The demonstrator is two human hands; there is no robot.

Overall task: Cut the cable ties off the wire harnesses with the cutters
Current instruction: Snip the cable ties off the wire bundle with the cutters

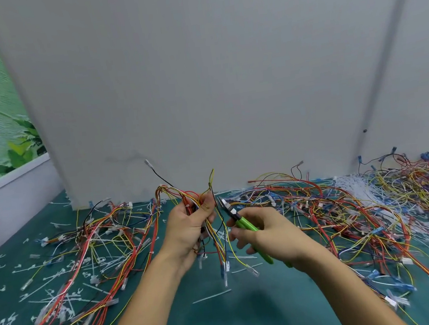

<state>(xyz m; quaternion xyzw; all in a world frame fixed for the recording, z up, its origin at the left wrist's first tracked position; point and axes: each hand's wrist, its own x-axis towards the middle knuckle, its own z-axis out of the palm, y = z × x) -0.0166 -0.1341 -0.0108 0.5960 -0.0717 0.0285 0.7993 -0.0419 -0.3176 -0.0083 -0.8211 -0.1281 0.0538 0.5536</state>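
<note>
Dark green matte desk (222, 320) nearest, a few short white plastic offcuts on it

Left hand (189, 227) closed around a thin bundle of red, yellow and black insulated wires (191, 195), thumb pressed across it. Bundle's long axis roughly upright: looped ends fan out above the fist, clear plastic connector ends hang below, off the desk

Right hand (268, 234) curled around the bright green handles of small metal-tipped cutters (244, 223). Long axis diagonal, handles low right, tip high left, pointing at the held bundle just beside the left thumb. Tip close to the wires; contact not clear

Left of the hands: loose red and yellow wire runs (104, 243) among scattered cut white cable ties (62, 294). Right: dense tangled heap of multicoloured harnesses (348, 208), with a sheaf of thin white ties (354, 188) in it

Behind: smooth grey panel (198, 83), upright at the desk's far edge
</note>
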